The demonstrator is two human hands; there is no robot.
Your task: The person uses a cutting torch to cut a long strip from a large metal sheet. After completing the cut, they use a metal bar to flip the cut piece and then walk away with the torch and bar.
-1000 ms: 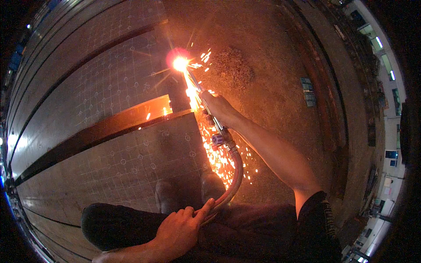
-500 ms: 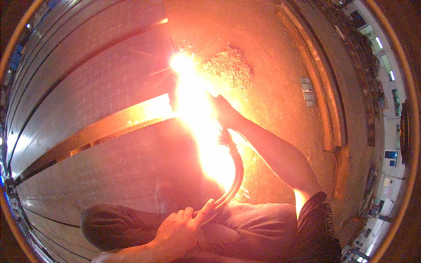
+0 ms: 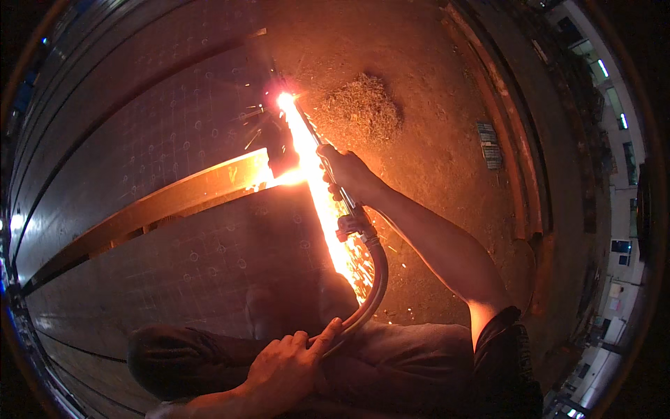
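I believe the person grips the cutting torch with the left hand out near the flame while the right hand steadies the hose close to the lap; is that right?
Not quite: the hands are swapped. In the head view the right hand grips the cutting torch out near the flame, while the left hand steadies the hose close to the lap.

A stream of sparks (image 3: 328, 209) runs along the edge of the metal plate (image 3: 209, 279), barring the way between it and the right hand (image 3: 349, 171). Bare ground lies open right of the arm — only a heap of shavings (image 3: 363, 108) and a raised curb (image 3: 513, 160) stand there.
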